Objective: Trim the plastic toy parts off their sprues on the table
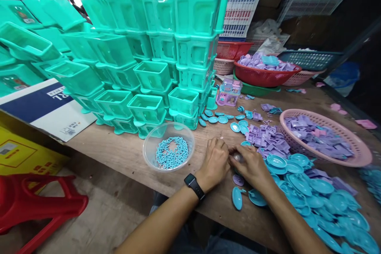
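Note:
My left hand (216, 159), with a black watch (194, 186) on its wrist, rests low over the wooden table with its fingers curled. Fingertip to fingertip with it, my right hand (250, 164) is bent around a small, shiny, partly clear piece (237, 158). Most of that piece is hidden by the fingers, and what the left fingers grip cannot be made out. Just below the hands lie a round purple disc (238, 180) and a blue oval plastic piece (237, 198). Left of them stands a clear bowl (146, 154) of small blue plastic pieces (172, 152).
Stacked turquoise bins (149, 107) rise at the back left. Purple parts (266, 137) and a heap of blue oval pieces (321, 194) lie on the right. Beyond them are a pink basket (361, 152) and a red basket (264, 76). A red stool (38, 202) stands at lower left.

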Demonstrator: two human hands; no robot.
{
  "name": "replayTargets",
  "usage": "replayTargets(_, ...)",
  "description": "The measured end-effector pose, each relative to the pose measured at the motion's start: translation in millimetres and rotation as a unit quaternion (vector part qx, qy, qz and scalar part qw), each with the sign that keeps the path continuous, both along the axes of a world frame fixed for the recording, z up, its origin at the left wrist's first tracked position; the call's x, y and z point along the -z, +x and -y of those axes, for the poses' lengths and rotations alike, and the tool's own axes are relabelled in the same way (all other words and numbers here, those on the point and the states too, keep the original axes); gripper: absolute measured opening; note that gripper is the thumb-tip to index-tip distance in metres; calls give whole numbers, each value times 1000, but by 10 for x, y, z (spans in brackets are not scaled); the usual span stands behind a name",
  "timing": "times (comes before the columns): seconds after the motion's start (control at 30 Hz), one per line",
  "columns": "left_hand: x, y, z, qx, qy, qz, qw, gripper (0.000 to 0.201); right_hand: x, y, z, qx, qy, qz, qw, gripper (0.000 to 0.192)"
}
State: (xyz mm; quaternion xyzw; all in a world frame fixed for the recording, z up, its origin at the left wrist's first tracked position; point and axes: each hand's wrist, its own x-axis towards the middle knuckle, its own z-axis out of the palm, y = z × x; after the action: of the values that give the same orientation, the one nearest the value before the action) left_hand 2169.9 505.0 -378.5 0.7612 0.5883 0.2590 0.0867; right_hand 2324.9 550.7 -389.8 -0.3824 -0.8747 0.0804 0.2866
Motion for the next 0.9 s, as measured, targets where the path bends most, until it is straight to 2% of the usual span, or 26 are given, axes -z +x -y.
replayTargets(0.07,29,-29,-19,16,1,8,1000,24,11,34,-8,12,-7,-12,1000,11)
replayTargets(0.2,73,-28,-54,45,8,18,999,24,34,75,-10,-38,22,-18,999,15)
replayTargets(0.27,70,4,-69,24,-1,37,999,21,32,86,-4,-38,11,-29,999,16)
replayTargets(0.33,56,41,-89,-12,-30,92,995,19,23,96,5,-12,-30,-46,998,14)
replayTargets(0.4,40,70,-118,-45,-72,172,981,17,11,105,13,11,-57,-59,997,14)
replayTargets(0.47,24,85,-164,-75,-103,244,961,15,-3,112,18,16,-48,-67,997,14)
replayTargets(0.53,0,86,-236,-98,-101,272,952,30,-26,116,17,13,-38,-79,996,15)
replayTargets(0.6,-41,83,-345,-106,-83,250,959,39,-59,120,14,22,-72,-108,991,15)
replayTargets(0.7,-123,91,-577,-112,-78,154,979,30,-119,137,11,53,-162,-178,969,22)
replayTargets(0.77,-166,110,-755,-116,-82,100,985,34,-154,162,11,68,-203,-216,953,26)
replayTargets(0.9,-171,182,-1045,-103,-84,57,989,49,-192,252,20,78,-220,-234,944,32)
